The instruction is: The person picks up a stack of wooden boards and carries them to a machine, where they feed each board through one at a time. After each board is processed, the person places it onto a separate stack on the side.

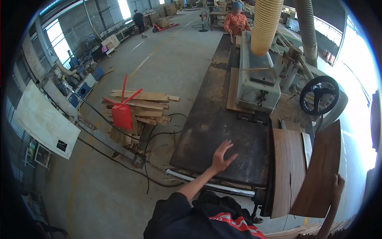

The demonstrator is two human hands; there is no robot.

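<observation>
My left hand point(222, 158) is stretched over the near end of the dark metal machine table point(199, 137), fingers spread and nothing in them. On the right, my right hand point(338, 184) grips the edge of a brown wooden board point(318, 175), which is held tilted beside the table. Under and left of that board lie more wooden planks point(287, 163), one with a dark split. Farther up the table another wooden board point(234, 89) lies partly beneath the pale green machine housing point(258, 93).
A black handwheel point(319, 95) and a ribbed duct point(267, 24) stand at the machine. At its far end is a person point(236, 22). Left on the floor are a red upturned stool point(122, 115), stacked wood offcuts point(147, 104) and black cables point(148, 159). Another person point(139, 23) stands far off.
</observation>
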